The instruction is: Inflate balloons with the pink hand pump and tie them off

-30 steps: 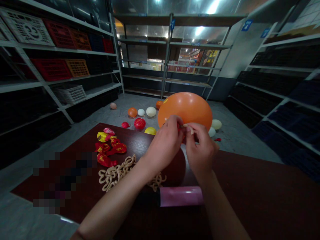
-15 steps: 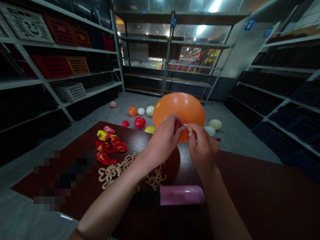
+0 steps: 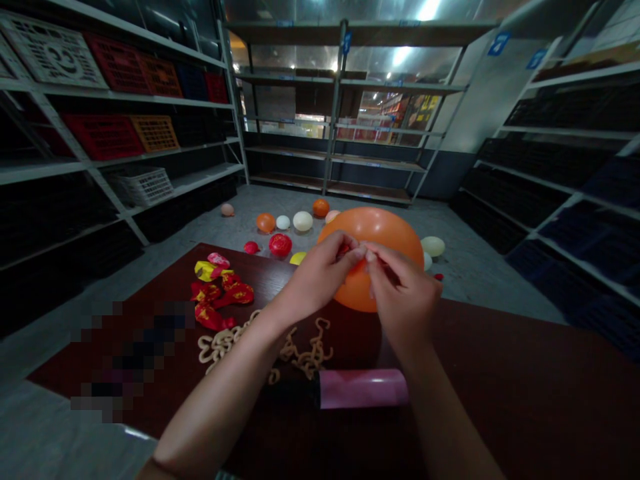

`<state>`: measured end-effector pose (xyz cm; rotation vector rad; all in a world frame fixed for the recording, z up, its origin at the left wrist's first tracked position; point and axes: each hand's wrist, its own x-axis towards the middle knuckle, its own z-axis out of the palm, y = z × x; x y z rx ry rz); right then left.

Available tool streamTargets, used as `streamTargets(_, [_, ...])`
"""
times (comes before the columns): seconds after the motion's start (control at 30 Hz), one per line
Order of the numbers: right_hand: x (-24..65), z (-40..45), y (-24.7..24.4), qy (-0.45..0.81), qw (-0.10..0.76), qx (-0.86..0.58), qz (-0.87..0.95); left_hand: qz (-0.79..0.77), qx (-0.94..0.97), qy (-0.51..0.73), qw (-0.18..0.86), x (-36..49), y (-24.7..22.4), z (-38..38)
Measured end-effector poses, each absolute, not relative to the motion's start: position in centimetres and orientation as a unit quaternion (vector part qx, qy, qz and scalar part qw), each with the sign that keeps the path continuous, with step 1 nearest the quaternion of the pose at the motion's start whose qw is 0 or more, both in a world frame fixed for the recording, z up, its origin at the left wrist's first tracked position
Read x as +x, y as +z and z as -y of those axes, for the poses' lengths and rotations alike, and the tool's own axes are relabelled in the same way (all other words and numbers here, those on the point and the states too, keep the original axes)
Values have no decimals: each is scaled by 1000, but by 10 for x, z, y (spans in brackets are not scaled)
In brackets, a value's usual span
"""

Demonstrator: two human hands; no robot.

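Note:
A large inflated orange balloon (image 3: 390,233) is behind my hands, at the far edge of the dark table (image 3: 500,380). My left hand (image 3: 327,270) is closed, its thumb and forefinger pinching the balloon's neck, with a little red-orange rubber showing between the fingers. The fingertips of my right hand (image 3: 403,293) are pressed together against the left thumb tip. A short piece of tan cord is in that right pinch, mostly covered by the fingers. Curled tan cord pieces (image 3: 307,353) lie on the table below my wrists, beside a pink balloon pump (image 3: 364,389).
Uninflated red and yellow balloons (image 3: 220,293) lie on the table's left, near a pixelated dark patch. Several inflated balloons, one red (image 3: 280,245) and one cream (image 3: 303,221), rest on the floor beyond. Metal shelves (image 3: 330,160) with crates (image 3: 117,63) stand around.
The orange balloon has moved down and right, uncovering another orange balloon on the floor. My hands have come closer together, and the tan cord between them is now mostly hidden.

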<state>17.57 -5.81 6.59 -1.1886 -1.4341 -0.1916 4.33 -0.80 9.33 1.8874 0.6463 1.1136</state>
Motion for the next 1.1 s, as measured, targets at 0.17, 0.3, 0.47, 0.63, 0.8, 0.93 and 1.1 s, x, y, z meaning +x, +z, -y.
streamTargets(0.17, [169, 60, 68, 51, 645, -512, 564, -259, 755, 458, 392, 41, 94, 7])
streamTargets(0.3, [167, 60, 69, 90, 653, -511, 552, -259, 743, 507, 353, 44, 87, 3])
streamTargets(0.47, [162, 63, 76, 255, 640, -476, 546, -224, 715, 539, 384, 44, 84, -1])
streamTargets(0.63, [167, 68, 89, 376, 633, -464, 493, -171, 769, 499, 360, 38, 96, 5])
streamTargets(0.8, [175, 74, 96, 470, 616, -430, 463, -162, 826, 459, 283, 34, 101, 13])
streamTargets(0.93, [176, 75, 98, 508, 624, -398, 441, -143, 832, 484, 229, 35, 99, 14])
streamTargets(1.1, [172, 74, 98, 542, 636, -374, 403, -128, 813, 536, 188, 39, 94, 12])
